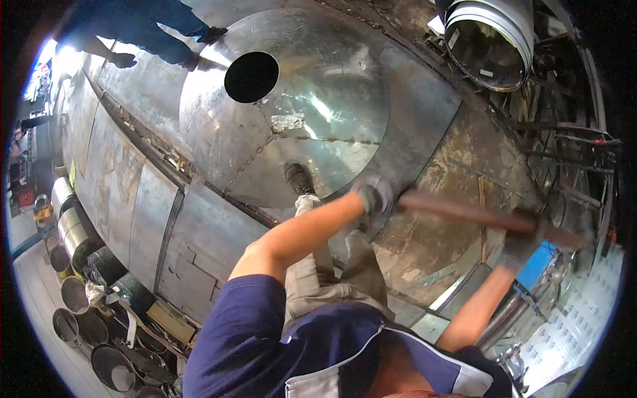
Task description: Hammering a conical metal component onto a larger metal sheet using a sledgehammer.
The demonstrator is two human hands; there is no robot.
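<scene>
Smeared by motion, a long reddish-brown bar [458, 208] slants across the right side, held above the floor. My left hand [381, 196], in a dark grey glove, wraps its left end. Farther along it, my gloved right hand [522, 237] is closed round the bar. The right end of the bar shows as a dark blur whose shape I cannot make out. Ahead of me lies a large round sheet of shiny metal [332, 86] with a dark round hole [251, 77] and weld seams. My boot [299, 178] stands on this sheet; a crumpled pale scrap [287, 122] lies there too.
Another person in blue work trousers [142, 26] stands at the sheet's far left edge. A big white cylinder [491, 43] lies at the far right. Flat metal plates [152, 212] cover the left floor, beside several round drums [109, 365]. Racks and scrap crowd the right.
</scene>
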